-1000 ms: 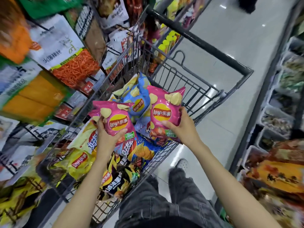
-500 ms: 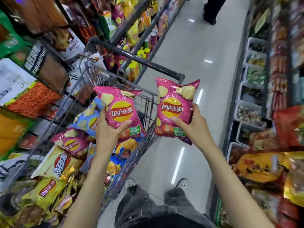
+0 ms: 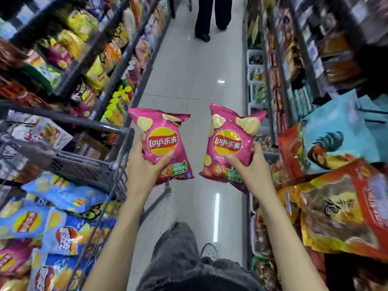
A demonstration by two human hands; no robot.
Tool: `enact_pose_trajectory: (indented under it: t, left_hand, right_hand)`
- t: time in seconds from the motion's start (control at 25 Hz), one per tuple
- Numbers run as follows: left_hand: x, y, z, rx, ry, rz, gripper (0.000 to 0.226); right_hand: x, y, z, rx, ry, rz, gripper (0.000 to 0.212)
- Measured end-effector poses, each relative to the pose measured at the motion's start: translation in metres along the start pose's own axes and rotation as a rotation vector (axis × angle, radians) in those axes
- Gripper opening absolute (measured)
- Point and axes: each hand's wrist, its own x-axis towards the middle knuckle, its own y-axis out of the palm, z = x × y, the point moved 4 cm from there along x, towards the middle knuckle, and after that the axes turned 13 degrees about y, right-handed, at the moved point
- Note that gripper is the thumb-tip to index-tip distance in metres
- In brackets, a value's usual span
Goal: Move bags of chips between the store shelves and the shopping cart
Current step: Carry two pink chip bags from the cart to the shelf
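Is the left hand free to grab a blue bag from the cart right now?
Probably not: the left hand already grips a pink bag out over the aisle, beyond the cart rim. The blue bag lies uncovered.

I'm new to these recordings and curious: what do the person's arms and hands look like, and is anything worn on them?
Both forearms are bare, with no sleeves in view. The left hand and right hand wear no gloves, and no rings, watch or bracelet show. The fingers are uncovered, with short nails.

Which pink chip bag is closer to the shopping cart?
The pink bag in the left hand, the left pink bag, is right beside the cart's rim. The right pink bag is farther over, above the aisle floor.
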Motion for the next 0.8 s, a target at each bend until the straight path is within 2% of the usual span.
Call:
enact_pose_trajectory:
  t: [0.12, 0.28, 0.56, 0.8]
  left_hand:
    - [0.046, 0.032, -0.014, -0.03, 0.025, 0.02, 0.074]
    - [0.128, 0.072, -0.021, -0.07, 0.054, 0.018, 0.063]
    - [0.323, 0.109, -0.011, -0.055, 0.057, -0.003, 0.065]
    - [0.456, 0.113, 0.006, 0.01, 0.044, -0.064, 0.083]
  right_hand:
    - [0.038, -0.015, 0.009, 0.009, 0.008, -0.023, 0.06]
    - [0.117, -0.023, 0.042, 0.019, -0.006, -0.056, 0.059]
    - [0.295, -0.003, 0.158, 0.018, -0.073, -0.046, 0.059]
    - [0.417, 0.037, 0.234, 0.011, -0.131, 0.021, 0.063]
